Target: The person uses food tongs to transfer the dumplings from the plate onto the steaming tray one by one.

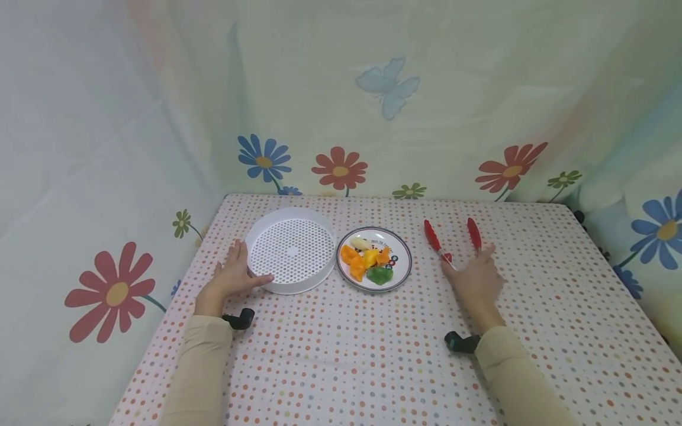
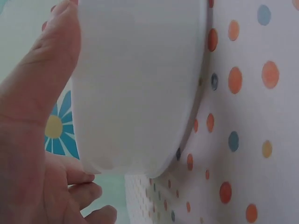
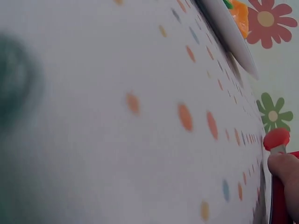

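Note:
A white round steamer basket (image 1: 292,251) with a perforated bottom lies at the left of the table. My left hand (image 1: 232,275) is spread at its near left side, thumb along the rim. In the left wrist view, the fingertips (image 2: 86,191) are right at the basket's side wall. My right hand (image 1: 476,281) holds tongs (image 1: 433,235) with red ends, their two arms spread and pointing away. The right wrist view has the thumb (image 3: 286,170) pressing one red arm of them. Between the hands, a plate (image 1: 401,269) carries several dumplings (image 1: 356,266) in orange, yellow, green and cream.
A dotted cloth (image 1: 341,355) covers the table. Its far edge meets a hanging curtain (image 1: 298,89) printed with flowers, which also runs down the left and right sides. Dark cameras (image 1: 462,342) are strapped to both wrists.

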`<action>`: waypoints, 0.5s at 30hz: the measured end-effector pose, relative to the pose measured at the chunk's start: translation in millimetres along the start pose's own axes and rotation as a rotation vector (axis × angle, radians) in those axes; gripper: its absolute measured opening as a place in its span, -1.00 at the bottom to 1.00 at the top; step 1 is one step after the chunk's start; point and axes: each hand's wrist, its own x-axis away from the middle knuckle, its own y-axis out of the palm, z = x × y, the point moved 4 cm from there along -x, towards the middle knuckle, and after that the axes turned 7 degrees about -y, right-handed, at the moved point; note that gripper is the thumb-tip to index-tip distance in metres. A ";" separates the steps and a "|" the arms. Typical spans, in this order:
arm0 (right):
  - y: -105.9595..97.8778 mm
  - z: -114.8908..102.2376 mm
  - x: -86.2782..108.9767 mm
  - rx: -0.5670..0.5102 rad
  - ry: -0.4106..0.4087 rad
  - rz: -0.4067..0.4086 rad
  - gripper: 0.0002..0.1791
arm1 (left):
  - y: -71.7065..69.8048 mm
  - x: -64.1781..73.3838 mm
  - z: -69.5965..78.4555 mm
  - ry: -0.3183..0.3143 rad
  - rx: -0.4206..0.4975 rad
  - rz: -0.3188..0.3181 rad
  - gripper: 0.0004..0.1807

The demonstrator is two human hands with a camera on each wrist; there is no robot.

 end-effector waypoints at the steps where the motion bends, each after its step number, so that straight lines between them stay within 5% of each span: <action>1: -1.1 2.0 0.1 -0.008 -0.001 0.000 0.33 | 0.8 -0.4 0.7 -0.001 0.003 -0.007 0.40; 15: -36.7 -10.5 11.3 -0.180 -0.124 -0.041 0.19 | 5.0 -11.2 9.3 0.021 0.008 -0.009 0.40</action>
